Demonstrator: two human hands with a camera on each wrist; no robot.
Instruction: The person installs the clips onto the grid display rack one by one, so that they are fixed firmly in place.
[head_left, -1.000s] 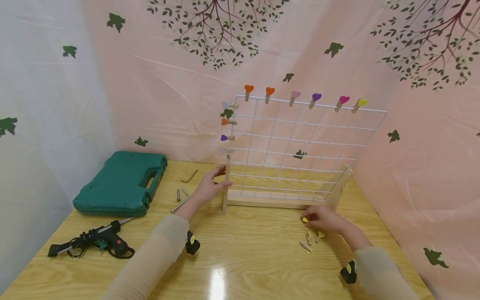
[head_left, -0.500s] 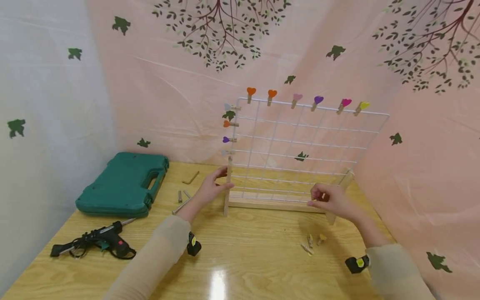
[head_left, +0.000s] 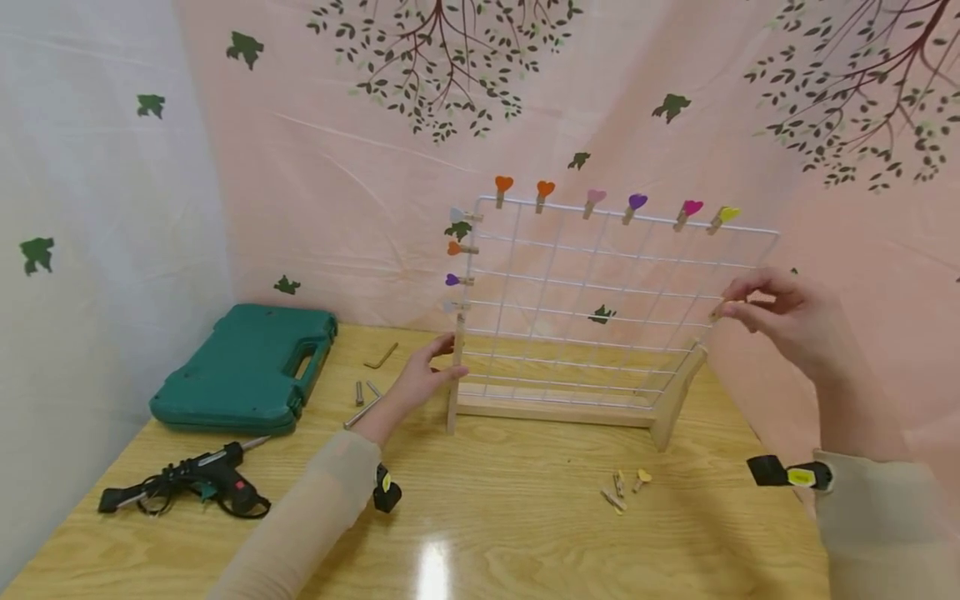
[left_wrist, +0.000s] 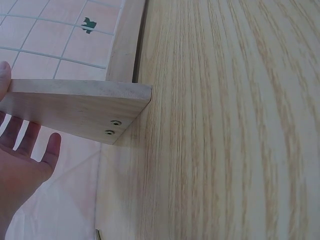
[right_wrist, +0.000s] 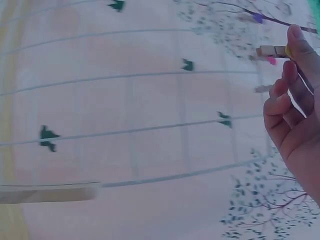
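A white wire grid panel (head_left: 585, 275) stands upright in a wooden stand (head_left: 555, 410). Small wooden heart clothespins are clipped along its top, such as a purple one (head_left: 637, 202), and down its left side, such as an orange one (head_left: 454, 248). My left hand (head_left: 420, 375) holds the stand's left side board (left_wrist: 75, 107), thumb on one side and fingers on the other. Beside the grid's right edge, my right hand (head_left: 787, 321) pinches a clothespin (right_wrist: 272, 51) between thumb and fingers; a bit of yellow shows at the fingertips. Its wooden end points out toward the grid.
Several loose clothespins (head_left: 618, 492) with yellow lie on the table in front of the stand. A green plastic case (head_left: 240, 367) and a black soldering gun (head_left: 202, 477) lie at left. Near my left forearm are a hex key (head_left: 382, 356) and bolts (head_left: 359, 393).
My right hand has picked up a clothespin from the loose group and carried it up and right to the grid's right edge. My left hand stays at the stand's left side.
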